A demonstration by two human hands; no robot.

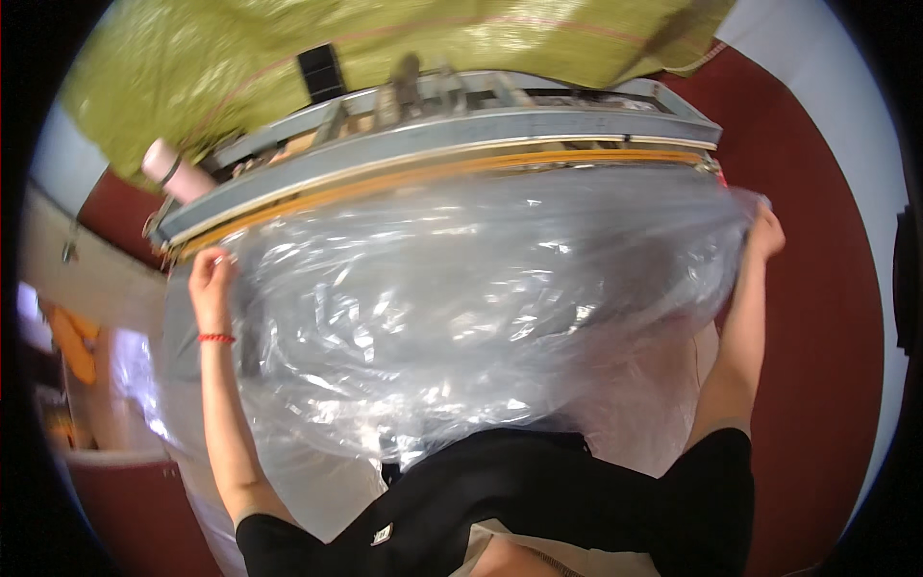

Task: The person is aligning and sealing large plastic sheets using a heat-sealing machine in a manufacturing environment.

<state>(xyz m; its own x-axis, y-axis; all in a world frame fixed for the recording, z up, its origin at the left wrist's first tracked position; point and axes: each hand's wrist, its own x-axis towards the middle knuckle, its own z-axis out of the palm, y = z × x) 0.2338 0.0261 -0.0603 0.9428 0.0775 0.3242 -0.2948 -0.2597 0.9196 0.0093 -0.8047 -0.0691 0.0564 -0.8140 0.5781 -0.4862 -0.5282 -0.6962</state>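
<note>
A clear plastic sheet (447, 288) was spread over most of the tabletop (185, 327), from near its left edge to its right. The fingers of your left hand (212, 274) pinched the sheet near the far left corner; those of your right hand (765, 233), blurred, grasped it near the far right corner. Along the far edge, a grey metal frame (461, 131) carried an orange strip (481, 163), just beside the sheet. The spreading looked mostly done, yet crinkles remained unsmoothed and neither corner was released.
</note>
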